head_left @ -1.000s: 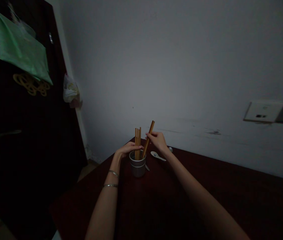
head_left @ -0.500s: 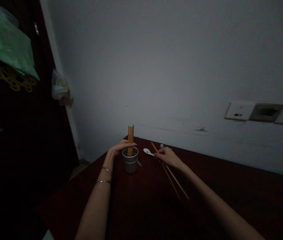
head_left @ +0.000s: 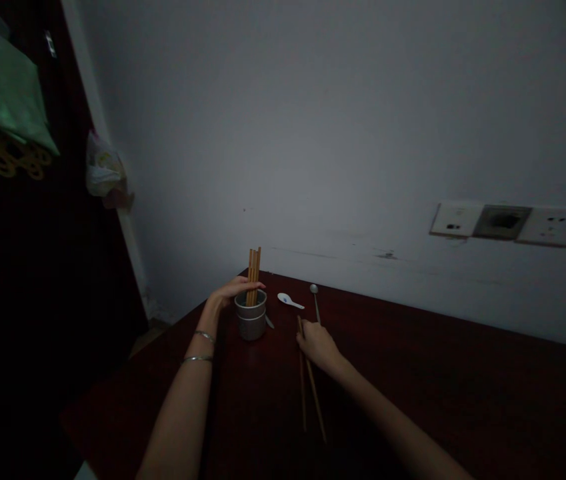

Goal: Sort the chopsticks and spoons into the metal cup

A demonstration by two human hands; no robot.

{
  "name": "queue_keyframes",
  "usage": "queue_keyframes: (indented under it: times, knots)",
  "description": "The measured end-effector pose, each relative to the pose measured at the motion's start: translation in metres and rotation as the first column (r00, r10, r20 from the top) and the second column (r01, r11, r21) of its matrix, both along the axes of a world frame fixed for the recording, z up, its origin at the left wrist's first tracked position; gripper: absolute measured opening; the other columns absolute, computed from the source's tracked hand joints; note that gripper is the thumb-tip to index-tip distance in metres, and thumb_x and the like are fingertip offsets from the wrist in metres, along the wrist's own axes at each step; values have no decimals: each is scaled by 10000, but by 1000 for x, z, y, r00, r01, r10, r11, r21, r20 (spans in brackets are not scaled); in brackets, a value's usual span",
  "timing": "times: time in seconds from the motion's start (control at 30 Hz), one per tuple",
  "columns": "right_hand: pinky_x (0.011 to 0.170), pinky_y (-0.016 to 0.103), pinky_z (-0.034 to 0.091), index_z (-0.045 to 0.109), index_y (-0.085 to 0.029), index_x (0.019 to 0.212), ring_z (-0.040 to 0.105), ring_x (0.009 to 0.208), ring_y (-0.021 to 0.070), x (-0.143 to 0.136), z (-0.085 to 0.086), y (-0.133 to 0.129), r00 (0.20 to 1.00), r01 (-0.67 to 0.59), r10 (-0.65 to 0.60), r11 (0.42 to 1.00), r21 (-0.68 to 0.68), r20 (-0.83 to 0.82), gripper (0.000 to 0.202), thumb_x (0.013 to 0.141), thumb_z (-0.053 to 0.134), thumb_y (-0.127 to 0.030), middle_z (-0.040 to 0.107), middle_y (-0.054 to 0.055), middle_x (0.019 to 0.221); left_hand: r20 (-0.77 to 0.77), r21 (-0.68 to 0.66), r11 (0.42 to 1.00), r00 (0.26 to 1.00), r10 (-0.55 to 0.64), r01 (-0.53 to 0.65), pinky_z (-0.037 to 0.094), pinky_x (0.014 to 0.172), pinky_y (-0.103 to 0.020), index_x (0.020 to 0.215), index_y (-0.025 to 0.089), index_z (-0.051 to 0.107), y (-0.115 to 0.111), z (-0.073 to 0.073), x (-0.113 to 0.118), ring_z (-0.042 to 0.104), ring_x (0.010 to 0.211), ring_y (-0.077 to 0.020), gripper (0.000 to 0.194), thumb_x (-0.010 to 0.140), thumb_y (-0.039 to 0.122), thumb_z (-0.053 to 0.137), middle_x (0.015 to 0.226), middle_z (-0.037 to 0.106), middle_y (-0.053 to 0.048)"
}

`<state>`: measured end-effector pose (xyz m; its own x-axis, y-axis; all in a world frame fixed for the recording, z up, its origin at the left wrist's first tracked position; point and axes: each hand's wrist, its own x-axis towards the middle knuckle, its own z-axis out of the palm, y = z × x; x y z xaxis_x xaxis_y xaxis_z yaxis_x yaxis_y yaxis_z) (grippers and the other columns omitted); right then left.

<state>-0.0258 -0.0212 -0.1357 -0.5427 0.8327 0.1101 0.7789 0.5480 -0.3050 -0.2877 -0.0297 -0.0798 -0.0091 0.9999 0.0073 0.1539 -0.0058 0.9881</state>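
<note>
Several wooden chopsticks [head_left: 253, 270] stand upright in a grey metal cup [head_left: 251, 325]. At the cup's rim, my left hand [head_left: 235, 288] is closed around this bundle. My right hand [head_left: 317, 341] grips chopsticks [head_left: 317, 400] near their upper end, low over the table to the right of the cup. Their lower ends spread apart and point toward me. Beyond that hand lies a white spoon [head_left: 290, 301] with a blue mark. A long-handled metal spoon [head_left: 314, 289] lies just past my right fingers, its handle end partly hidden by the hand.
The dark red table [head_left: 393, 360] meets a grey wall [head_left: 313, 133] at the back. Part of a small metal utensil [head_left: 269, 323] shows beside the cup. Wall sockets [head_left: 500, 221] are at right. A plastic bag [head_left: 105, 167] hangs by the dark door at left.
My right hand has moved nearer to me with the chopsticks, which have swung to a steeper line. The metal spoon now shows more fully. My left hand keeps its grip; the view has shifted slightly.
</note>
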Motion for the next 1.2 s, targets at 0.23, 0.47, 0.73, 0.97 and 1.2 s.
queue_keyframes:
  times: [0.23,0.47,0.73,0.97,1.2]
  knots:
    - [691,318,462,255,-10,1327,631,881,273,-1,4,6,995,103,-103,993,-59,2,536,816,379,-117,620,230,979,-15,-7,1000,999,30,-30,450,646,-250,870,127,695,-1,1,3,622,736,-179,309,676,366,675,827,697,-98]
    - [503,230,466,40,-10,1353,635,513,167,-16,1,14,962,38,-145,910,-413,-233,629,802,339,-61,667,105,671,-27,20,999,999,30,-30,441,650,-245,866,133,705,0,0,2,613,731,-173,312,662,367,681,822,695,-91]
    - [647,288,449,326,-139,1269,634,808,228,-8,16,1,992,58,-65,996,-71,-104,562,745,519,-204,633,127,933,-31,18,1000,999,-10,10,449,658,-250,865,123,701,2,0,0,610,717,-176,306,666,355,677,800,694,-88]
    - [698,254,414,588,-196,913,545,925,182,5,33,-27,869,-486,459,862,143,186,224,730,470,-145,553,67,1027,-62,20,999,998,-25,26,448,697,-273,902,102,685,1,2,1,613,734,-179,349,678,368,664,835,693,-98]
    - [674,267,430,600,-169,893,535,930,211,6,29,-31,796,-584,512,789,189,323,191,765,457,-174,594,88,952,-56,19,1000,998,0,1,448,700,-276,910,90,684,2,-1,0,612,733,-182,359,668,354,675,833,693,-105]
